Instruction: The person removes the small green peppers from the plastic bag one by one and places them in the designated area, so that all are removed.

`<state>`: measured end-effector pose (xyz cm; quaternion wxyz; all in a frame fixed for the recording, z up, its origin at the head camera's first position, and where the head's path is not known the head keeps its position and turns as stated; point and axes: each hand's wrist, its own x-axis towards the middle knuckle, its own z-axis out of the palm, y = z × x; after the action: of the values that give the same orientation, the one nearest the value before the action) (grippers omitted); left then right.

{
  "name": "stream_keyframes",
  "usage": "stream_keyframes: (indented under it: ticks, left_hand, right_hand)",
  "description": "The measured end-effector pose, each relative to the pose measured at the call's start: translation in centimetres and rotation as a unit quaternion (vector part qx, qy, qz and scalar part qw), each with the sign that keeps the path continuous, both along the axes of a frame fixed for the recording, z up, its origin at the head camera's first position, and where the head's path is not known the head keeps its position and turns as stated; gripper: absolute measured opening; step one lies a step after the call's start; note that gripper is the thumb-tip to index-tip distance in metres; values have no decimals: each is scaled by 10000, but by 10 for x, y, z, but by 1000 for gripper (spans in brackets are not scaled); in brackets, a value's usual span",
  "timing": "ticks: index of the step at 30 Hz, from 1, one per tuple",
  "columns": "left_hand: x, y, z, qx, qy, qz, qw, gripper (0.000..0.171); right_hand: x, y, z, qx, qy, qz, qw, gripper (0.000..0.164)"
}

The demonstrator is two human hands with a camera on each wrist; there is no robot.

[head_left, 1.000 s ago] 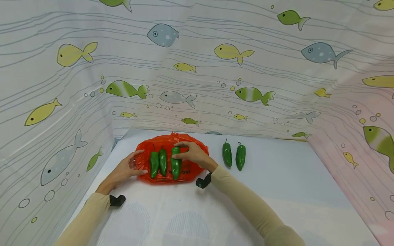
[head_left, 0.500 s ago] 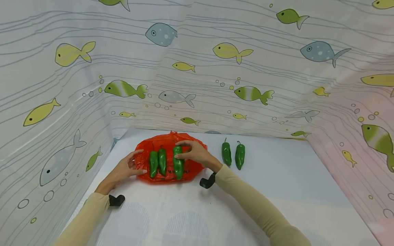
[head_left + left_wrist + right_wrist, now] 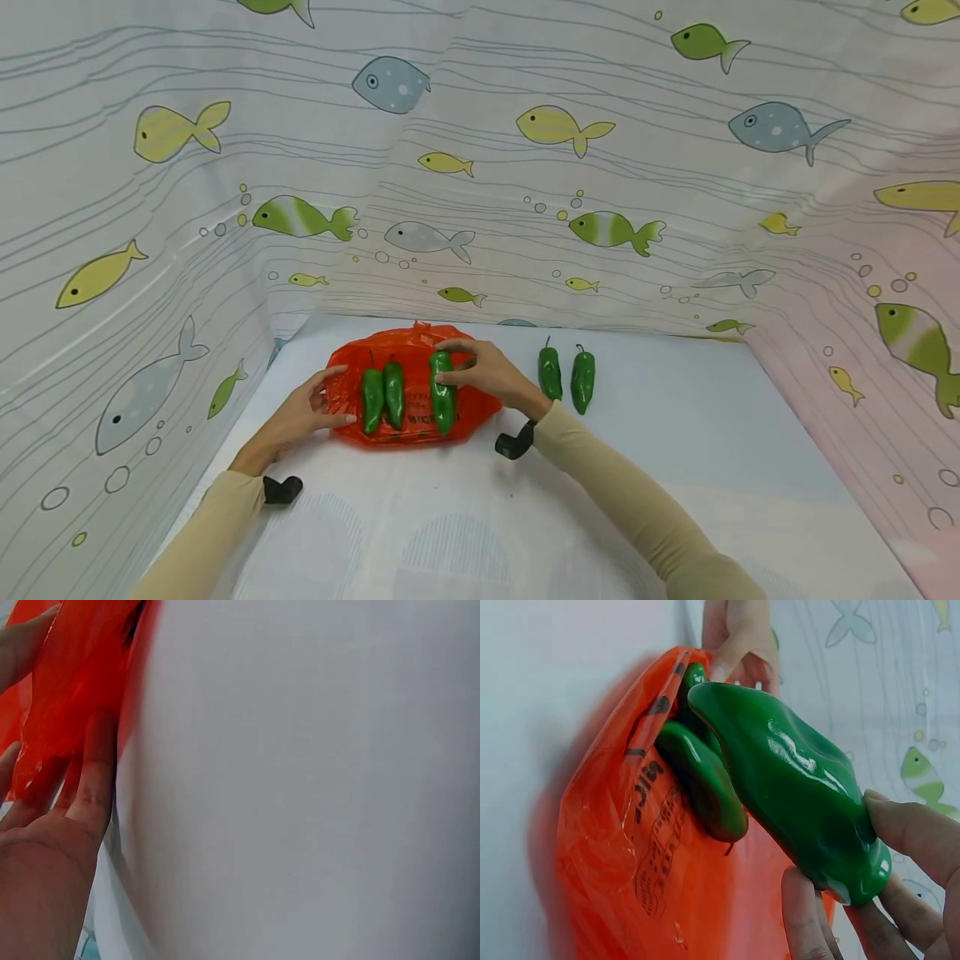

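Observation:
A green pepper (image 3: 444, 404) is held by its upper end between the thumb and fingers of my right hand (image 3: 487, 372). The right wrist view shows this glossy pepper (image 3: 780, 772) tilted over the red plastic bag (image 3: 600, 847), which has dark print. Two more green peppers (image 3: 372, 402) lie side by side on the bag (image 3: 416, 342) in the head view. My left hand (image 3: 298, 417) grips the bag's left edge with spread, bent fingers. In the left wrist view, red plastic partly covers the fingers of the left hand (image 3: 56, 832).
Two further green peppers (image 3: 582, 379) lie on the white table (image 3: 675, 417), right of the bag. Fish-patterned cloth (image 3: 495, 192) rises behind and along both sides. Each wrist carries a small black camera (image 3: 282, 490).
My right hand has moved a little to the right with its pepper, widening the gap to the two peppers on the bag. The left hand keeps its place at the bag's edge.

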<state>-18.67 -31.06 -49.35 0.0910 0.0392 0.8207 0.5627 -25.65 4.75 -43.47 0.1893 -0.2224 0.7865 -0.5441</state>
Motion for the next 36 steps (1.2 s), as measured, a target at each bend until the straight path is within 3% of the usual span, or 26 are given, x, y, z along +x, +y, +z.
stream_keyframes:
  ticks: [20,36]
  left_hand:
    - [-1,0,-1,-126,51,-25,9999,93]
    - [-1,-1,-1,58,43,-78,9999,93]
  right_hand:
    - [-4,35,1,159,83,-248,9995,58]
    - [-6,58,-2,253,175,-469,9984,61]
